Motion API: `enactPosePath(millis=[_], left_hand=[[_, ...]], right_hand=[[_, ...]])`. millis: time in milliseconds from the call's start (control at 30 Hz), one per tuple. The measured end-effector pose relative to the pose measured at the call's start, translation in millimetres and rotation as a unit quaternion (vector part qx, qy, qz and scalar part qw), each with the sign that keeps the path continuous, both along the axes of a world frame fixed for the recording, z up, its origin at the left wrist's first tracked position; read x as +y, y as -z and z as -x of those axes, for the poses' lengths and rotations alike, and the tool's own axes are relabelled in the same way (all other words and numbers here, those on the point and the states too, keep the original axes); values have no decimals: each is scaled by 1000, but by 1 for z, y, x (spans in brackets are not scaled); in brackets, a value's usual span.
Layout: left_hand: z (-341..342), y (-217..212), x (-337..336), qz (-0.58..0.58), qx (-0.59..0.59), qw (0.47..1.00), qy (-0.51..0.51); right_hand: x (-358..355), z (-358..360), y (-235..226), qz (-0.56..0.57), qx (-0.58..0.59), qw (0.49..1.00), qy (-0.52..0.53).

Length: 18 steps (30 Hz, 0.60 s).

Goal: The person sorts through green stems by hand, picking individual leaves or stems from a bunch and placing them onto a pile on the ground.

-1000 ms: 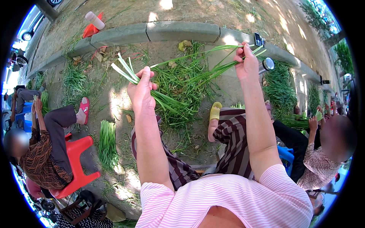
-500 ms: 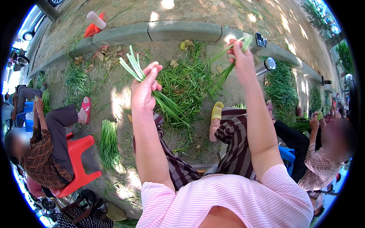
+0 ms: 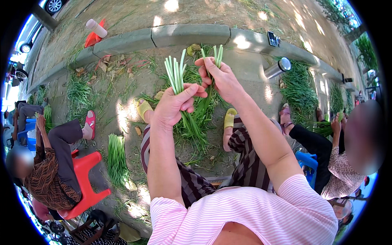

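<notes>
Left hand clenched round a bunch of green stalks. Right hand pinches a few thinner stalks, seemingly two or three.

An outdoor roadside: dirt ground, concrete kerb, parked car, greens heaped about

A heap of green stalks lies on the ground between two sandalled feet, with a curb beyond it. A bundle lies left, beside a stool. A flask lies far right on the curb.
</notes>
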<state>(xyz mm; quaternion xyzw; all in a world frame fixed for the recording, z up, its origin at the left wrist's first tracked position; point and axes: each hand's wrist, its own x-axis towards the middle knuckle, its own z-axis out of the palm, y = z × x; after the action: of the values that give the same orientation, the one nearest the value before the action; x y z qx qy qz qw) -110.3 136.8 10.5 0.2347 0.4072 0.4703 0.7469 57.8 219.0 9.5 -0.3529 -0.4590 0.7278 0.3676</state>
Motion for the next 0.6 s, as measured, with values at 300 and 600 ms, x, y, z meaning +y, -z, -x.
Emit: enactPosePath(millis=[300, 600], left_hand=[[-12, 11, 0, 8, 4, 997, 70], [-11, 2, 3, 29, 11, 999, -29]], right_hand=[[-6, -1, -1, 129, 30, 991, -29], [5, -6, 3, 108, -15, 992, 65]])
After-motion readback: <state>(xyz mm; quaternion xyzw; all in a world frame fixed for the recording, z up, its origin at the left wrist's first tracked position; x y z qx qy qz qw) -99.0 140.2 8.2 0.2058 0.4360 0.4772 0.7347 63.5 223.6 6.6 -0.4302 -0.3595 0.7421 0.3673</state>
